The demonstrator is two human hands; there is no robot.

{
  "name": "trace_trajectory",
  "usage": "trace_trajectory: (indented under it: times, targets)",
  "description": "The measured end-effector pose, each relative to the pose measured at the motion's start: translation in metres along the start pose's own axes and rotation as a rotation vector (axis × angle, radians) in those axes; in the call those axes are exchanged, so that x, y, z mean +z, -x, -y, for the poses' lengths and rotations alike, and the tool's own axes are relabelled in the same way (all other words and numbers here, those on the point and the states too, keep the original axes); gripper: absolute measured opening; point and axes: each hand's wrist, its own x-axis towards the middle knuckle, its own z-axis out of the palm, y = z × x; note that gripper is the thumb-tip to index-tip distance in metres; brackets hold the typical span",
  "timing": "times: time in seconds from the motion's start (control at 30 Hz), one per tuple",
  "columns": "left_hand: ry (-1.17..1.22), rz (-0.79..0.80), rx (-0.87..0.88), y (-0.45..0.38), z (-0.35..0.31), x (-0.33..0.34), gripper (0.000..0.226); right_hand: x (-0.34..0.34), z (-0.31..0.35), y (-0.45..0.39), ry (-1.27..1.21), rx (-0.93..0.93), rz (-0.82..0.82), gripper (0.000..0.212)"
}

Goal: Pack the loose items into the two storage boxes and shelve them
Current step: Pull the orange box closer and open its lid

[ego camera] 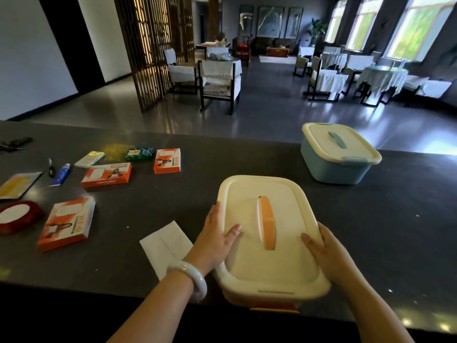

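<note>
Cream lid point(269, 263) with an orange handle point(266, 222) is seated on the orange box point(274, 306) at the near edge of the dark counter point(371, 219). The box is gripped from both sides: the left hand point(215, 240) is pressed on the lid's left rim with thumb on top, the right hand point(326, 253) is wrapped on the right rim. A white bangle point(191, 278) is worn on the left wrist. The blue box point(338, 154), lidded, is set well apart at the far right. A white sheet point(165, 246) lies just beside the left hand. Three orange cartons point(66, 224), a blue tube point(60, 174), a green packet point(139, 153) and a red tape roll point(18, 216) are spread loose at the left
</note>
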Motion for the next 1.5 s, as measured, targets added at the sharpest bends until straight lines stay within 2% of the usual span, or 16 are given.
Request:
trace_trajectory:
  times: [0.17,0.33,0.47,0.63,0.83,0.9,1.03,1.13,1.23,1.4,1.5]
  targets:
    - [0.166,-0.064,-0.001,0.006,-0.007,0.0,0.077,0.005,0.009,0.005,-0.064,0.017,-0.051,0.065]
    - [0.114,-0.181,0.075,0.008,-0.026,-0.008,0.079,-0.005,0.018,0.004,-0.103,-0.078,-0.083,0.069]
    - [0.112,-0.222,0.12,0.0,-0.059,0.004,0.08,-0.039,0.019,-0.004,-0.119,-0.139,-0.11,0.068]
    - [0.103,-0.203,0.137,-0.022,-0.113,0.065,0.08,-0.116,-0.007,-0.011,-0.108,-0.131,-0.189,0.066]
    - [0.084,-0.116,0.202,-0.05,-0.168,0.171,0.084,-0.207,-0.074,-0.02,-0.107,-0.064,-0.231,0.063]
    - [0.098,-0.07,0.202,-0.058,-0.173,0.202,0.086,-0.223,-0.101,-0.026,-0.146,-0.01,-0.206,0.064]
    - [0.114,-0.003,0.09,-0.071,-0.158,0.253,0.088,-0.227,-0.15,-0.044,-0.148,0.069,-0.172,0.062]
    - [0.066,0.029,-0.006,-0.078,-0.14,0.275,0.09,-0.217,-0.178,-0.06,-0.081,0.095,-0.161,0.064]
    - [-0.015,0.021,-0.027,-0.083,-0.123,0.286,0.09,-0.205,-0.197,-0.073,0.008,0.132,-0.147,0.071]
    - [-0.343,-0.001,-0.017,-0.085,-0.104,0.298,0.089,-0.186,-0.211,-0.08,0.34,0.039,-0.169,0.074]
    - [-0.486,0.002,-0.016,-0.084,-0.101,0.305,0.083,-0.178,-0.215,-0.077,0.445,0.046,-0.184,0.078]
